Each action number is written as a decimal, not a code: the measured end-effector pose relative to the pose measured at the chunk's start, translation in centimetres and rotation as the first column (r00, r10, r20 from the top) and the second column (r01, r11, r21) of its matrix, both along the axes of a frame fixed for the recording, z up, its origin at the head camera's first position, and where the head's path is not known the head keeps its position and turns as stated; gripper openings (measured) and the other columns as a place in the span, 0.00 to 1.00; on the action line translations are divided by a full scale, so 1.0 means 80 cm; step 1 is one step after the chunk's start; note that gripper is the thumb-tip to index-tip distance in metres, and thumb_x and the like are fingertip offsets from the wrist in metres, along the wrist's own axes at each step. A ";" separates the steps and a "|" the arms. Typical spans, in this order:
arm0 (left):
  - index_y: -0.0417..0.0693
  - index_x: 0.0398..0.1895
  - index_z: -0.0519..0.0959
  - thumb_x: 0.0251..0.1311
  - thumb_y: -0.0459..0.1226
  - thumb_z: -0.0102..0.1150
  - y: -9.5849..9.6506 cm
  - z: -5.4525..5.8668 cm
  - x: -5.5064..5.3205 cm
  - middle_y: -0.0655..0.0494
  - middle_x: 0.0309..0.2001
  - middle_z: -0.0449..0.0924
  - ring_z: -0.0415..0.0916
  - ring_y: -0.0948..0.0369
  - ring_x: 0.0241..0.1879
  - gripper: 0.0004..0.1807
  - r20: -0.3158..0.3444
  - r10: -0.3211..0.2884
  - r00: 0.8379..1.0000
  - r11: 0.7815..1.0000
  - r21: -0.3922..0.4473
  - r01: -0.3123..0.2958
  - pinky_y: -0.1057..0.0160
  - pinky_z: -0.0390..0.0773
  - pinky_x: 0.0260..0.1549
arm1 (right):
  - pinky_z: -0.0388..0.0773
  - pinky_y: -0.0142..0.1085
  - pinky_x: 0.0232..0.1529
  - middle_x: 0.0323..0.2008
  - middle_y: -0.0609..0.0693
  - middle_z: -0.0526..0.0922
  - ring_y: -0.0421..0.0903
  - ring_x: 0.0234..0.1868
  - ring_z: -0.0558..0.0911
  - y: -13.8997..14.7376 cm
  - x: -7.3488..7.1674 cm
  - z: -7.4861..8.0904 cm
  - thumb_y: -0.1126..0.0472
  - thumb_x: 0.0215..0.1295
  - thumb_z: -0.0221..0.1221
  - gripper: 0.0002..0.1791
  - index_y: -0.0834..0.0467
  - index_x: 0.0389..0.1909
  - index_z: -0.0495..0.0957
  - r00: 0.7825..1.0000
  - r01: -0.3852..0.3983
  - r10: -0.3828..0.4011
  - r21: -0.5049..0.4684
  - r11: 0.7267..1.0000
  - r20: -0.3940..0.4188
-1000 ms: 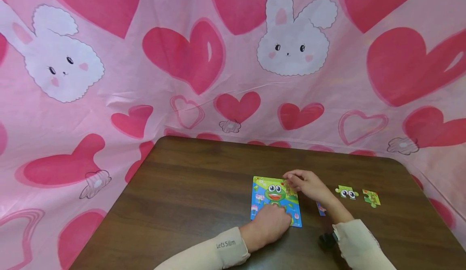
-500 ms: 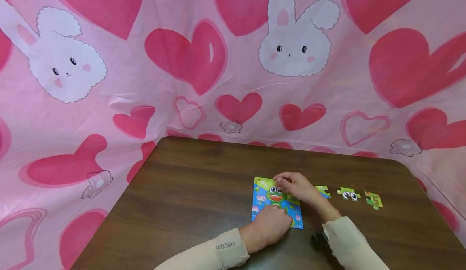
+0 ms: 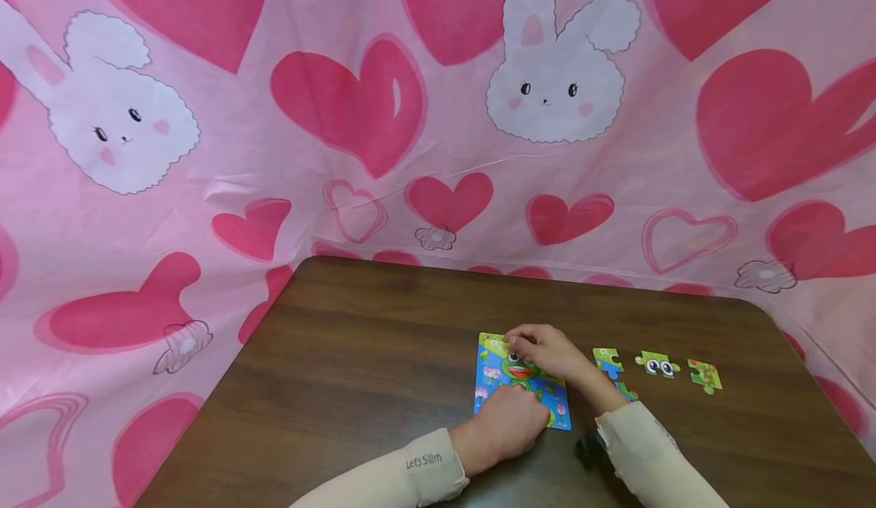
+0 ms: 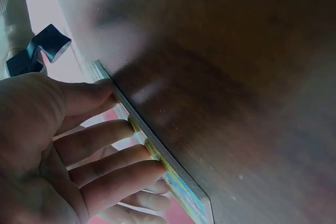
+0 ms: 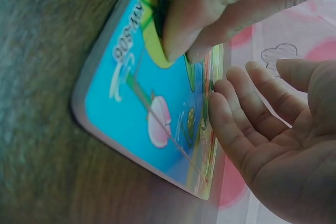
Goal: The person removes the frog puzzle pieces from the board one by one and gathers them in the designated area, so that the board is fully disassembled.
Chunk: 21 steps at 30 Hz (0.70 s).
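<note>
Pink backdrop (image 3: 301,150), loose pieces (image 3: 657,365), frog puzzle (image 3: 490,357) (left hand (image 3: 508,419) blocking part)

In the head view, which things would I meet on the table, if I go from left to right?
Frog puzzle → green-and-blue loose piece → piece with two eyes → green piece with some red. I leave out the left hand and right hand, because both overlap the puzzle.
</note>
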State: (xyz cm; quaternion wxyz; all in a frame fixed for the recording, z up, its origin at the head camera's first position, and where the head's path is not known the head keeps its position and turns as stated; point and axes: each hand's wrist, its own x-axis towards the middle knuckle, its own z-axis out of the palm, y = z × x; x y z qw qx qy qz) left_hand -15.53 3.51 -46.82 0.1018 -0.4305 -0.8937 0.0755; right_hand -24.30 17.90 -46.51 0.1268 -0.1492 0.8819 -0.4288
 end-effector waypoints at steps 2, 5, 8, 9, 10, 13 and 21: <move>0.64 0.26 0.88 0.62 0.46 0.66 0.000 0.000 0.000 0.67 0.21 0.83 0.79 0.69 0.21 0.07 -0.003 0.002 1.000 1.000 -0.002 -0.002 0.68 0.76 0.18 | 0.79 0.38 0.45 0.40 0.49 0.88 0.43 0.38 0.82 -0.002 -0.002 0.000 0.53 0.75 0.57 0.15 0.57 0.52 0.84 1.000 0.006 -0.006 0.021 1.000 -0.019; 0.64 0.25 0.88 0.61 0.46 0.66 0.000 0.000 0.000 0.67 0.21 0.83 0.79 0.69 0.21 0.07 -0.010 0.002 1.000 1.000 -0.004 -0.002 0.68 0.76 0.18 | 0.78 0.38 0.46 0.39 0.47 0.88 0.42 0.38 0.82 -0.006 -0.003 0.000 0.52 0.74 0.58 0.15 0.55 0.51 0.85 0.999 0.003 0.000 0.057 0.998 -0.050; 0.64 0.25 0.87 0.61 0.46 0.67 0.000 0.000 0.000 0.67 0.21 0.83 0.78 0.69 0.21 0.07 -0.011 -0.004 1.000 1.000 -0.001 0.004 0.68 0.76 0.17 | 0.78 0.38 0.44 0.38 0.47 0.88 0.42 0.37 0.82 -0.011 -0.004 0.000 0.51 0.74 0.58 0.15 0.55 0.52 0.85 0.998 -0.019 0.022 0.067 0.998 -0.053; 0.64 0.25 0.87 0.61 0.46 0.67 0.000 -0.001 0.000 0.67 0.21 0.83 0.78 0.69 0.21 0.07 -0.013 -0.006 1.000 1.000 0.000 0.006 0.68 0.76 0.17 | 0.79 0.38 0.44 0.38 0.47 0.88 0.42 0.37 0.83 -0.013 -0.004 0.001 0.51 0.74 0.58 0.15 0.55 0.52 0.85 0.998 -0.030 0.033 0.065 0.997 -0.049; 0.64 0.24 0.87 0.61 0.46 0.67 0.000 -0.001 0.000 0.68 0.20 0.83 0.78 0.69 0.21 0.07 -0.014 -0.008 1.000 1.000 0.001 0.008 0.68 0.76 0.17 | 0.79 0.39 0.43 0.39 0.48 0.88 0.43 0.36 0.84 -0.014 -0.004 0.001 0.52 0.74 0.58 0.15 0.55 0.52 0.85 0.998 -0.040 0.043 0.064 0.997 -0.044; 0.64 0.23 0.87 0.61 0.46 0.67 0.000 -0.001 0.000 0.68 0.20 0.82 0.78 0.70 0.20 0.08 -0.024 -0.017 1.000 1.000 0.004 0.017 0.68 0.75 0.16 | 0.80 0.39 0.41 0.40 0.49 0.88 0.43 0.35 0.84 -0.017 -0.003 0.002 0.53 0.74 0.58 0.15 0.55 0.52 0.84 0.998 -0.054 0.055 0.058 0.997 -0.023; 0.65 0.25 0.87 0.61 0.47 0.67 -0.001 0.000 0.002 0.67 0.23 0.83 0.78 0.68 0.21 0.07 -0.027 -0.013 1.000 1.000 -0.002 0.012 0.67 0.75 0.16 | 0.79 0.39 0.43 0.39 0.48 0.87 0.42 0.36 0.81 -0.020 -0.004 0.003 0.54 0.74 0.58 0.13 0.55 0.51 0.85 0.998 -0.042 0.046 0.083 0.996 -0.046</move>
